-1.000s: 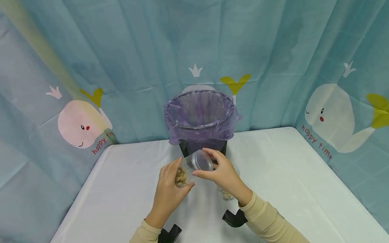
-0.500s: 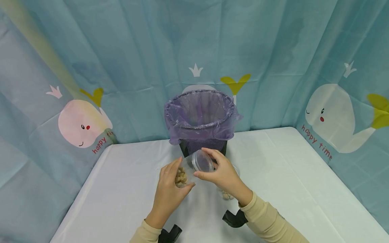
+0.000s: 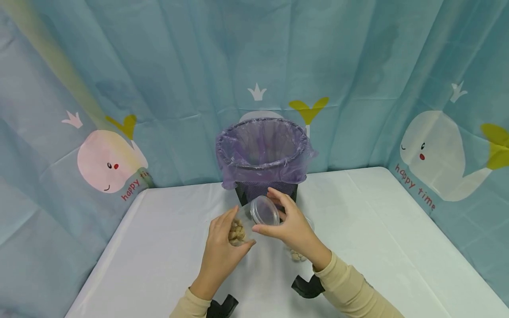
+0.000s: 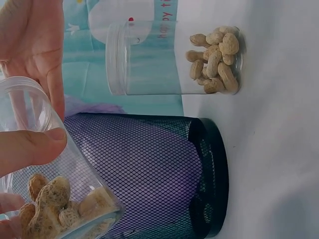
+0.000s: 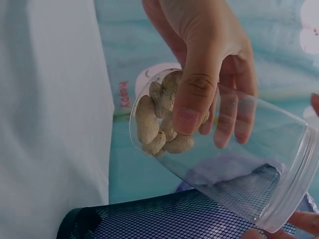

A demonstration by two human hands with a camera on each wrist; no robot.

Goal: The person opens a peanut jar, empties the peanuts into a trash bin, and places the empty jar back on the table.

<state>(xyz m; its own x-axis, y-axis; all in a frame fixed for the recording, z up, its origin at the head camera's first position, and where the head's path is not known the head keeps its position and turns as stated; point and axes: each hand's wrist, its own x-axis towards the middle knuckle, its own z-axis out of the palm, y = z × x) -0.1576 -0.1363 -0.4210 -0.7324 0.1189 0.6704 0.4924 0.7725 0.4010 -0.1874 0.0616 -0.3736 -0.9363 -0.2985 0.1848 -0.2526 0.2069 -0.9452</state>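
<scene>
Clear jar (image 5: 234,159), tilted, unshelled peanuts (image 5: 168,128) heaped at base, clear lid (image 3: 265,210) at mouth

Right hand (image 3: 292,221) — fingers raised slightly since the earlier views, the uppermost fingertip (image 3: 272,191) now reaching higher past the lid (image 3: 265,210).

White tabletop (image 3: 167,238), open lanes left of left hand (image 3: 222,243) and right of right sleeve (image 3: 354,285), lined mesh bin (image 3: 265,189) blocking directly beyond, upright peanut jar (image 4: 174,59) partly behind right hand (image 3: 288,221), curtain (image 3: 179,79) across rear.
</scene>
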